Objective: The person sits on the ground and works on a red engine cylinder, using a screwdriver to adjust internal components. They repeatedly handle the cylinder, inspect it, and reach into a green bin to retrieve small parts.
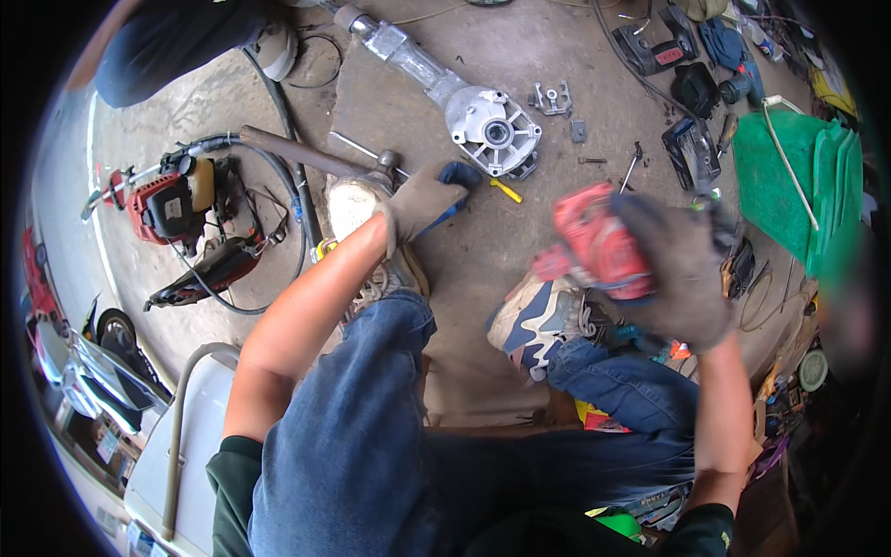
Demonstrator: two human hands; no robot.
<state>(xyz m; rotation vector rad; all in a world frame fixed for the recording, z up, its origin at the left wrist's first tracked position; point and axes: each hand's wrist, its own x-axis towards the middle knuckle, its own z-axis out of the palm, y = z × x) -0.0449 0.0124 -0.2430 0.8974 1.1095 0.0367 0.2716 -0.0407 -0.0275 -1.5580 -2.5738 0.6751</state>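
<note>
My right hand (682,274), in a grey work glove, is closed around a red, blocky tool body (599,237) above my right shoe. Motion blurs both, and I cannot make out the exact kind of tool. My left hand (422,204), gloved in grey with blue fingertips, reaches over the floor past my left shoe with thumb and fingers apart. Just beyond its fingers lies a screwdriver with a yellow handle (506,190). Close to the left wrist is a hammer (311,151) with a wooden handle. A silver gear housing (492,135) on a long shaft rests farther ahead.
Small metal brackets (552,98) and a bolt (591,161) lie beside the housing. At left stands a red engine unit (176,206) with hoses. Black tool casings (659,46) and a green plastic container (789,172) are at right. Another person's leg (172,46) is at far left.
</note>
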